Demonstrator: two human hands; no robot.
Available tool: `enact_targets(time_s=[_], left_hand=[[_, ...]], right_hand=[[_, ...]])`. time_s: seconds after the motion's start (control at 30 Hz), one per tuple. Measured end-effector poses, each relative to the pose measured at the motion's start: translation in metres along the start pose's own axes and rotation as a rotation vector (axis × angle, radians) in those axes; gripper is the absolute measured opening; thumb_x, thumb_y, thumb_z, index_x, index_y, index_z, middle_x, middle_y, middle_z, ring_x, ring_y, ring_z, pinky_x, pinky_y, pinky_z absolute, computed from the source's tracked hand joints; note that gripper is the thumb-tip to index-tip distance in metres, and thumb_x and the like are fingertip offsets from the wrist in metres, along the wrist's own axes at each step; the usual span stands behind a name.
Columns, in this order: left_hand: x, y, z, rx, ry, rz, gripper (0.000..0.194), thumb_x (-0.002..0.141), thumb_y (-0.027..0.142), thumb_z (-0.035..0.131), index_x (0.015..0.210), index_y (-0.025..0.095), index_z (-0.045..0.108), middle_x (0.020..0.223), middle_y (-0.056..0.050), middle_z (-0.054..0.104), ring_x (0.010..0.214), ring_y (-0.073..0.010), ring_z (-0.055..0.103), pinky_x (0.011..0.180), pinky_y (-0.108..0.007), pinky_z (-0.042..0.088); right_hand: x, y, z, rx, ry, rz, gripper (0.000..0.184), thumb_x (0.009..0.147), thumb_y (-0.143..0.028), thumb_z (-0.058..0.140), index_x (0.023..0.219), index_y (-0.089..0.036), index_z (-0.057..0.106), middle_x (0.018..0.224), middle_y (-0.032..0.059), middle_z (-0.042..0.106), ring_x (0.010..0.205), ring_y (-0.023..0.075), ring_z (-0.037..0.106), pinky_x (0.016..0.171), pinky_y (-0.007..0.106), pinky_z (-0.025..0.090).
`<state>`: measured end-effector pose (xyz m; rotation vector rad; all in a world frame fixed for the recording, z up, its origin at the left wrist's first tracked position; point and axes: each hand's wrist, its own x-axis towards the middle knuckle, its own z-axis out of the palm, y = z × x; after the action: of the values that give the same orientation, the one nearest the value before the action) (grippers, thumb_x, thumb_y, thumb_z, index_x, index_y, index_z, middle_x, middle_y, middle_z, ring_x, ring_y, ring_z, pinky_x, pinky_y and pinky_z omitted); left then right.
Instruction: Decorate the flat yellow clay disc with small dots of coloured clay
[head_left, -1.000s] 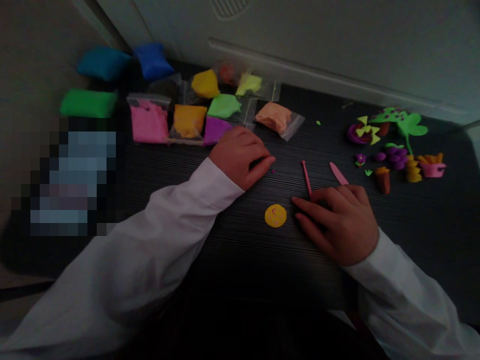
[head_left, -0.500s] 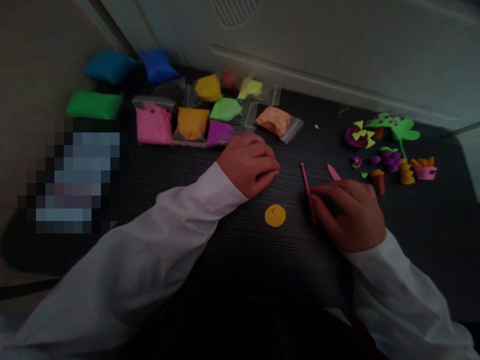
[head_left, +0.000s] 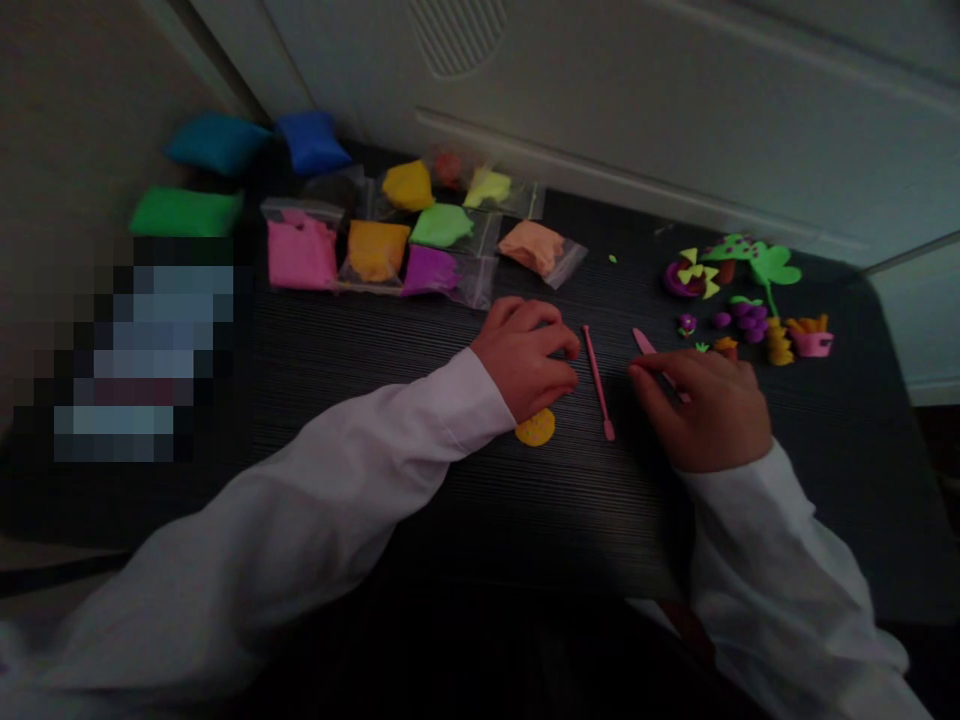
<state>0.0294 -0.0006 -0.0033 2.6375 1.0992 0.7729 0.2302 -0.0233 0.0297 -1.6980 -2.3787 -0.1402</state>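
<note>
My left hand (head_left: 529, 360) hovers with its fingers bent and apart, holding nothing. It partly covers a flat yellow clay disc (head_left: 535, 428) with small pink marks. To the right of that hand lies a thin pink clay modelling stick (head_left: 598, 385), touched by neither hand. My right hand (head_left: 705, 410) is over a pink clay knife (head_left: 643, 341), and part of the knife shows through the gap between thumb and forefinger. No firm grip on the knife is visible.
Bags of coloured clay, among them pink (head_left: 301, 252), orange (head_left: 376, 252) and peach (head_left: 532, 246), line the back left. Small clay models, including purple grapes (head_left: 750, 320) and a pink cup (head_left: 812, 342), stand at the right. A blurred-out panel (head_left: 150, 350) is far left.
My right hand has let go of the pink stick, which now lies on the table, and has shifted over the knife. My left hand has moved toward the yellow disc, its fingers spreading.
</note>
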Motion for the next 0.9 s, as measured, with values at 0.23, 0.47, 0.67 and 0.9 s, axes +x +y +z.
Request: enact_targets(time_s=[0.23,0.47,0.67,0.9], left_hand=[[0.0,0.004,0.003,-0.015,-0.01,-0.004,0.012,0.071,0.033,0.053,0.068,0.027,0.064,0.087,0.003,0.06,0.097,-0.0206,0.041,0.083,-0.041,0.025],[0.0,0.0,0.005,-0.046,-0.008,0.01,0.012,0.072,0.034,0.053,0.069,0.028,0.064,0.088,0.004,0.06,0.095,-0.0194,0.042,0.08,-0.037,0.027],[-0.002,-0.003,0.001,-0.041,-0.024,-0.02,0.015,0.073,0.034,0.051,0.076,0.029,0.065,0.093,0.003,0.06,0.096,-0.0195,0.041,0.08,-0.036,0.025],[-0.002,-0.004,-0.001,-0.031,-0.041,-0.024,0.015,0.072,0.035,0.052,0.075,0.028,0.065,0.096,0.002,0.059,0.097,-0.0205,0.04,0.081,-0.037,0.024]], right_hand=[[0.002,0.03,0.005,-0.065,-0.077,0.106,0.032,0.074,-0.044,0.045,0.087,-0.019,0.062,0.082,0.0071,0.06,0.066,0.0176,0.052,0.055,0.029,0.034],[0.005,0.022,0.011,-0.013,-0.143,0.135,0.019,0.072,-0.034,0.049,0.076,-0.018,0.058,0.073,0.0061,0.058,0.068,0.0189,0.051,0.058,0.03,0.034],[0.003,0.008,0.003,0.124,0.013,-0.072,0.014,0.077,-0.025,0.045,0.085,-0.02,0.055,0.079,0.0022,0.06,0.074,0.0154,0.054,0.07,0.031,0.033],[0.0,-0.004,0.008,0.107,-0.014,-0.273,0.019,0.076,-0.015,0.043,0.085,-0.026,0.056,0.083,-0.0023,0.06,0.082,0.0143,0.05,0.086,0.039,0.02]])
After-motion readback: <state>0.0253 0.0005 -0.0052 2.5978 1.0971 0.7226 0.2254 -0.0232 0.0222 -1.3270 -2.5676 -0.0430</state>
